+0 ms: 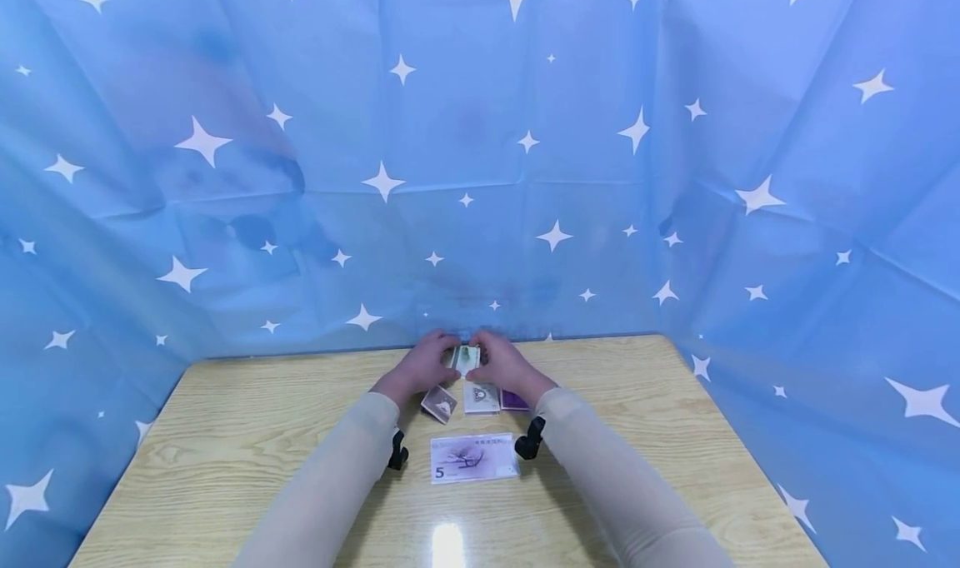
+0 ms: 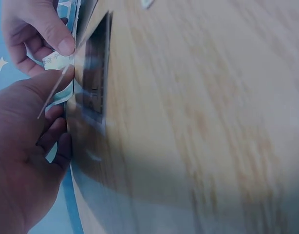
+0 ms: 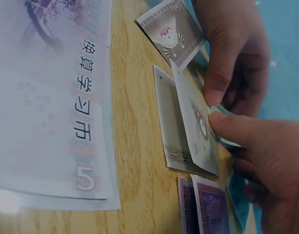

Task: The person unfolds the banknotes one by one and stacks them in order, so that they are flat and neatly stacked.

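Observation:
At the table's far edge, both hands are close together on a greenish play banknote (image 1: 468,360). My left hand (image 1: 426,365) pinches its left side, and my right hand (image 1: 508,366) pinches its right side. In the right wrist view the thumbs nearly meet over the teal paper (image 3: 226,117). Just nearer stand folded notes: a brown one (image 1: 439,404) turned at an angle, a grey one (image 1: 481,398) with a cartoon figure, and a purple one (image 1: 513,401) partly behind my right wrist. The fingers hide part of the greenish note.
A purple play note marked 5 (image 1: 474,458) lies flat on the wooden table (image 1: 225,451), between the forearms. Its edge in the right wrist view shows more than one layer. A blue star-patterned curtain (image 1: 465,151) rises right behind the table and along its sides.

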Demonstrator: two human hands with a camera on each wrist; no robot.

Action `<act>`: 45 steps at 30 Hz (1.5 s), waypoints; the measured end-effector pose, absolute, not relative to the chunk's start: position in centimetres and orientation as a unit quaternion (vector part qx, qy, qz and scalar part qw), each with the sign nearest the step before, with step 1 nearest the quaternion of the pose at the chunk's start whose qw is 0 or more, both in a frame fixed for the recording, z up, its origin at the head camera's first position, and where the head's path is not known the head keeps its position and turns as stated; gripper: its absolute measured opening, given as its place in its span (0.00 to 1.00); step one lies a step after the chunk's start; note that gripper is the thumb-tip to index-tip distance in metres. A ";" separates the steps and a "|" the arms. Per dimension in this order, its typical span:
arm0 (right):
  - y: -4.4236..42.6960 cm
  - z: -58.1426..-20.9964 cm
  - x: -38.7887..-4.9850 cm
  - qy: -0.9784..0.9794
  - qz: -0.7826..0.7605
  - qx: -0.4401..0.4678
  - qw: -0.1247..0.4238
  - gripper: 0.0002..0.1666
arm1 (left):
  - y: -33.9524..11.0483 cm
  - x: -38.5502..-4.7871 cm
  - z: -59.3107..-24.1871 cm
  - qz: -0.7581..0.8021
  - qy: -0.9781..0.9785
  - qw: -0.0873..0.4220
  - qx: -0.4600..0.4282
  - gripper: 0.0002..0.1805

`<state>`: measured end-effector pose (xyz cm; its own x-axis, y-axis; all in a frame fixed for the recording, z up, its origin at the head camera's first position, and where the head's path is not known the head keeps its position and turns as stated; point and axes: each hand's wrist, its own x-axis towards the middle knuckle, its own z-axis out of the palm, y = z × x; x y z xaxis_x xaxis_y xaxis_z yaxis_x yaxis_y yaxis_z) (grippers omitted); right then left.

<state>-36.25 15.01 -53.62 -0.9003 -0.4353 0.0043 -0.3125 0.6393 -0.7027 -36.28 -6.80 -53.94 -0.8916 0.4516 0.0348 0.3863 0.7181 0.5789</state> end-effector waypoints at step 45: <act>16.7 -48.7 -31.1 0.789 -0.571 -0.210 0.082 0.27 | -8.3 -30.4 -50.6 0.615 0.765 0.041 0.185 0.28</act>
